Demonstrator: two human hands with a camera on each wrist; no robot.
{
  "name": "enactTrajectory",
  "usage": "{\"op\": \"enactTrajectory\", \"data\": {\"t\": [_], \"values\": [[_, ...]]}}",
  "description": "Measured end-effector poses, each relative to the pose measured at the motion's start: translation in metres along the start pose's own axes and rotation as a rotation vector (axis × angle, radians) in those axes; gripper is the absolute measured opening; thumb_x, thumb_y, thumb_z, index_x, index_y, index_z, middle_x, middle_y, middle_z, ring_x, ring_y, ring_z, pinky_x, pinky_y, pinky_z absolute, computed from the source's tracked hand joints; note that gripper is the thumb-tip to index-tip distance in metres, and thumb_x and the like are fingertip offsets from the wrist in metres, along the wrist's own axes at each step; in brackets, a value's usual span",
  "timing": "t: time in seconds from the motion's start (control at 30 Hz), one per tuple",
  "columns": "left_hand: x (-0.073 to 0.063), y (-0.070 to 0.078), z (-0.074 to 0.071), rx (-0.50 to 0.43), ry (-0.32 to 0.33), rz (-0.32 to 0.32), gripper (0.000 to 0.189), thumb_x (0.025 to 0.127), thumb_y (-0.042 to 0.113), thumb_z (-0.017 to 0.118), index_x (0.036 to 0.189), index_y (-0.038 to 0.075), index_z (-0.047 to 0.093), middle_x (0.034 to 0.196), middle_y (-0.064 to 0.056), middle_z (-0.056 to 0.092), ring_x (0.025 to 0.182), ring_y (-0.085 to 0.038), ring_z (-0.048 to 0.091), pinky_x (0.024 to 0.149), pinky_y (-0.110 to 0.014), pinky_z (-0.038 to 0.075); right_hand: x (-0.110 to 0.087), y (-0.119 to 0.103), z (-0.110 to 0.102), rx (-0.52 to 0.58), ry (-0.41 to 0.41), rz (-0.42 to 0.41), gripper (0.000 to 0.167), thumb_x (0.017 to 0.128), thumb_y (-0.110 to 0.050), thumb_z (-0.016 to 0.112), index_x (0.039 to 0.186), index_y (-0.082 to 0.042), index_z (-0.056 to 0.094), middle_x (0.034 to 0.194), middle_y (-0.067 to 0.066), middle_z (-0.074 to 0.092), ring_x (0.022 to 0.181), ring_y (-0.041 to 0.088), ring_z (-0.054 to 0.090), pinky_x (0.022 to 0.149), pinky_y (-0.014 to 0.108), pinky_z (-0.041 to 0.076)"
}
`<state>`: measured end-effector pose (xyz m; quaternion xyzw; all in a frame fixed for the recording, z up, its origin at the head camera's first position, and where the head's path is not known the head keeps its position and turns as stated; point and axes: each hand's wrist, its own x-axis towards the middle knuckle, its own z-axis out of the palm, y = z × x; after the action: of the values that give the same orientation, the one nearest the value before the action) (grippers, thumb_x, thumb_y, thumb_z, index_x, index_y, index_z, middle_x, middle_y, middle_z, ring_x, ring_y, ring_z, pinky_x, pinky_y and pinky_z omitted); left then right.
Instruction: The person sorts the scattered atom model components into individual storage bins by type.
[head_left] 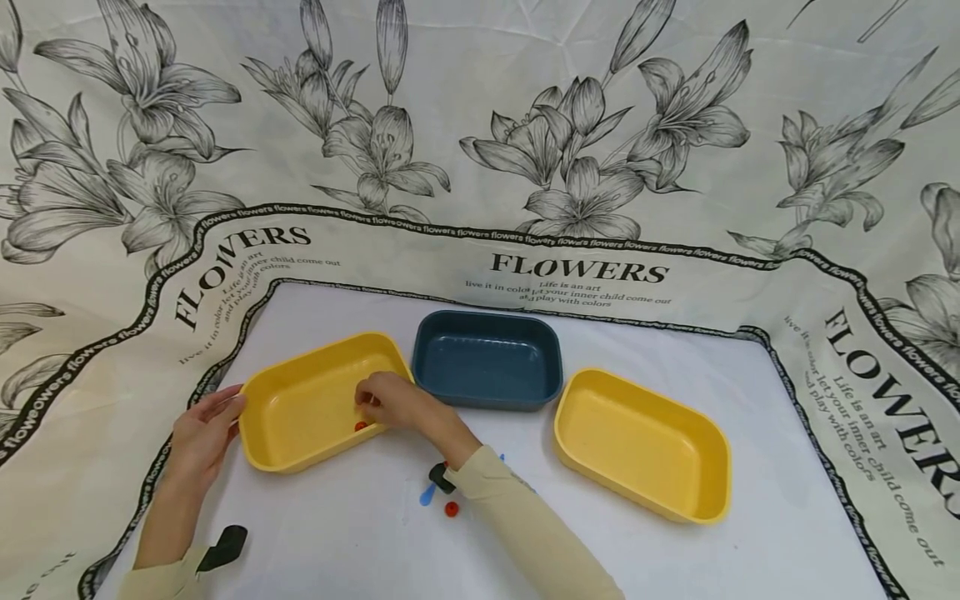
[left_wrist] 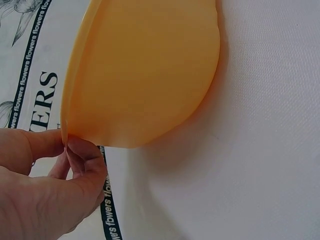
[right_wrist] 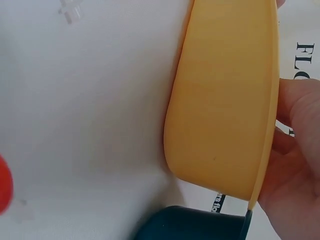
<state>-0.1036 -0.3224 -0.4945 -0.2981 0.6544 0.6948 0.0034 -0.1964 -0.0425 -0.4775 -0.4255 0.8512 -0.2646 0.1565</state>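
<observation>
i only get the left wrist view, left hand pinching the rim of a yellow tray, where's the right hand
Observer: In the head view, the right hand reaches over the near right part of that yellow tray, fingers down inside it.
Operator: anything lying in there
Observer: Yes, a small red piece sits by the near wall, just below the fingers in the head view. Whether the fingers hold anything is hidden.
Operator: any red ones outside the tray
Observer: At least one: another red piece lies on the white surface, near the right sleeve.
</observation>
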Motion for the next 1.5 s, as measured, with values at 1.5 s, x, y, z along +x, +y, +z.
{"op": "enactTrajectory", "data": {"t": [1.5], "values": [[-0.001, -0.002, 0.0, 0.0, 0.026, -0.047, 0.054, 0.102, 0.03, 0.065, 0.151, 0.014, 0.048, 0.117, 0.01, 0.053, 0.099, -0.001, 0.058, 0.076, -0.01, 0.054, -0.083, 0.004, -0.009, 0.145, 0.302, -0.11, 0.013, 0.097, -0.003, 0.069, 0.11, 0.001, 0.069, 0.106, 0.01, 0.069, 0.098, 0.022, 0.064, 0.092, 0.027, 0.055]]}}
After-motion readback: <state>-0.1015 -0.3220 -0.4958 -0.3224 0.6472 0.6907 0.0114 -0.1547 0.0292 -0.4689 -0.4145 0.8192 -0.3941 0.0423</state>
